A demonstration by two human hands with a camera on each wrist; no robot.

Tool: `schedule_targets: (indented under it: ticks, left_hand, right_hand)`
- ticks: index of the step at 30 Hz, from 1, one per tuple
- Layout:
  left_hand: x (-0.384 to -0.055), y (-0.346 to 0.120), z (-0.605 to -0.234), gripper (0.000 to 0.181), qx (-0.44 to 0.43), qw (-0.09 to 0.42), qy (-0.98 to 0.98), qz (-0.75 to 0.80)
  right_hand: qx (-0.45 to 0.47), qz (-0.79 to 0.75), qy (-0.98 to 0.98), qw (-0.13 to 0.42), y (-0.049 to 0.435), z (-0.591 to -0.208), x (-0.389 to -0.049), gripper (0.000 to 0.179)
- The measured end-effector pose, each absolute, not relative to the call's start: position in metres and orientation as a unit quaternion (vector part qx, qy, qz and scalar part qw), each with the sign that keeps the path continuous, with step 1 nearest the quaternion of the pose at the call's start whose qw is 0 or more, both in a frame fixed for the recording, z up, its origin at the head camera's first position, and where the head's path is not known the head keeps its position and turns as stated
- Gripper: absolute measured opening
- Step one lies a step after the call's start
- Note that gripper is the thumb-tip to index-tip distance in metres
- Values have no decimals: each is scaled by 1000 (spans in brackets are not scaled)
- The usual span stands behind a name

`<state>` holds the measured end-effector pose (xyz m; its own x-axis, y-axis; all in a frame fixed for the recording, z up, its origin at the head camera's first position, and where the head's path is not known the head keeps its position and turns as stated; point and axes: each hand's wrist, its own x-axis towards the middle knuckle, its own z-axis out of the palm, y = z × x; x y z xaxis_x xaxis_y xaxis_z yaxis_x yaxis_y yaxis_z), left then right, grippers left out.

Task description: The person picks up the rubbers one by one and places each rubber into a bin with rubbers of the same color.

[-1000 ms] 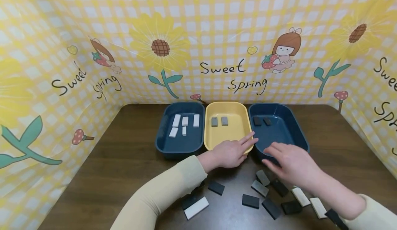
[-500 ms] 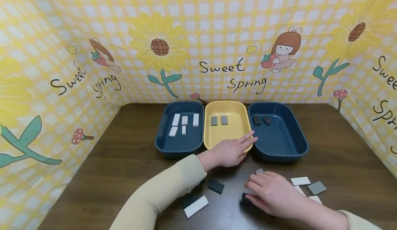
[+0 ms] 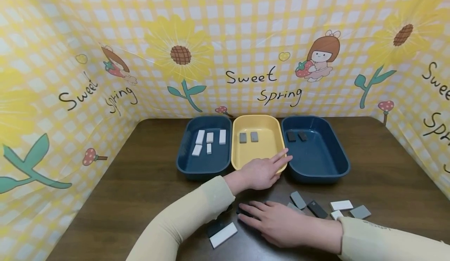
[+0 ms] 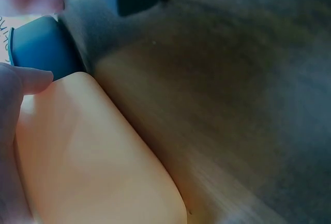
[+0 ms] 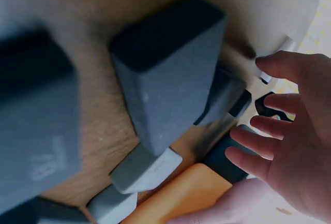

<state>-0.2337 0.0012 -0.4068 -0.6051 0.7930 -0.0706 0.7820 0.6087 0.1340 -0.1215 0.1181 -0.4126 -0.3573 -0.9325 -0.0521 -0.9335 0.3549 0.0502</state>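
My left hand rests at the front right corner of the yellow tray, two fingers stretched across its rim toward the right blue tray. In the left wrist view, a digit lies on the yellow rim. My right hand reaches left, low over the table, its spread fingers over a black block mostly hidden beneath them. The right wrist view shows the palm with nothing in it. Nearby lie a white block, a grey block and a black block.
Several white blocks lie in the left blue tray. Two grey blocks are in the yellow tray, two dark blocks in the right one. More white and grey blocks lie at right. A patterned cloth stands behind.
My right hand has come from the right blue tray down to the table, then moved left across the blocks. Some blocks at right have shifted. My left hand has stayed put.
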Motion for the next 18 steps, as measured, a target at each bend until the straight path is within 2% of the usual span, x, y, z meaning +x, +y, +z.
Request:
schedule_targets:
  ticks: [13, 18]
  left_hand:
    - [-234, 1, -406, 68, 444, 57, 893, 43]
    - [-233, 1, -406, 67, 443, 60, 893, 43]
  right_hand:
    - [-566, 46, 823, 34, 112, -415, -125, 54]
    - [-566, 43, 823, 36, 116, -412, -122, 47]
